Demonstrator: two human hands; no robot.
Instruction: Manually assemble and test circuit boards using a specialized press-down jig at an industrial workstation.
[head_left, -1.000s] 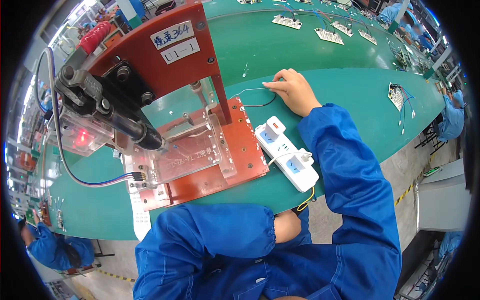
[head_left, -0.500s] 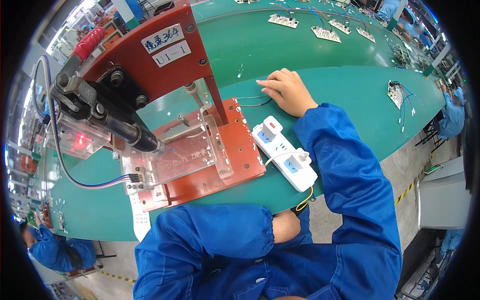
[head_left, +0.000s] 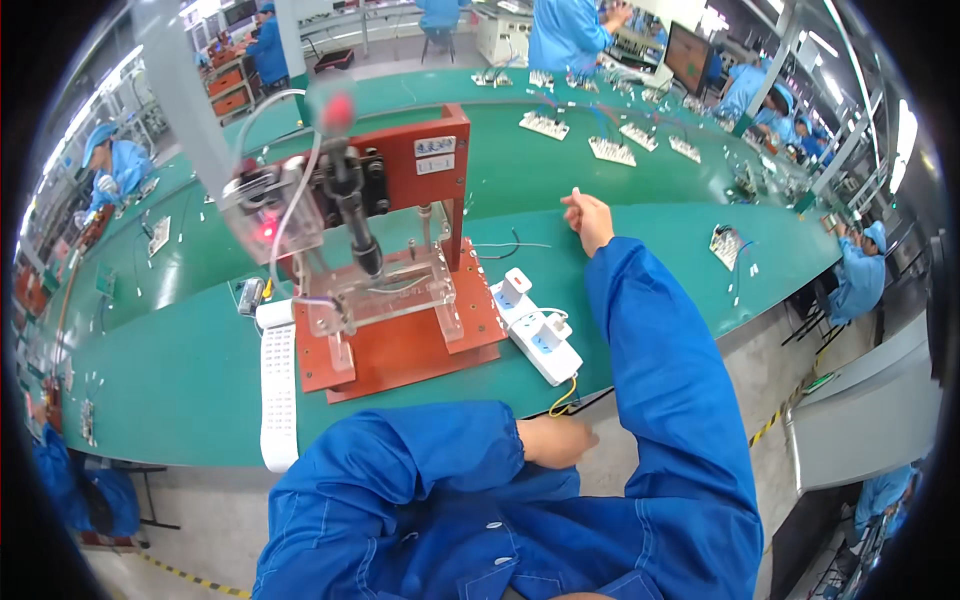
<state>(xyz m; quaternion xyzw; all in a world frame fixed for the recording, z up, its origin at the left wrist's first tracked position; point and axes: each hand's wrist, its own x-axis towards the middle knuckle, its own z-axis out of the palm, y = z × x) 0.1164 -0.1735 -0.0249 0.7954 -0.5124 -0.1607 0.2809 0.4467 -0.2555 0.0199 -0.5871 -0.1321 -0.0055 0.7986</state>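
Observation:
My right hand is over the green table beyond the white power strip. Its fingers are apart and half bent, with nothing visible in them. Left of it, a thin cable lies on the tabletop. Low by the table's near edge is my left hand, smeared by motion, so its fingers cannot be read. In front of me stands a red press fixture with clear plastic plates. Its toggle clamp has a blurred red knob at the top.
Beside the fixture, a white strip of labels hangs toward the table edge. Two plugs are seated in the power strip. Several wired circuit boards lie farther back, and one board lies at right. People in blue work around the tables.
The view has tilted up and shows more of the room. The clamp handle now stands upright, with its red knob raised. My left hand has come further out from beneath the sleeve.

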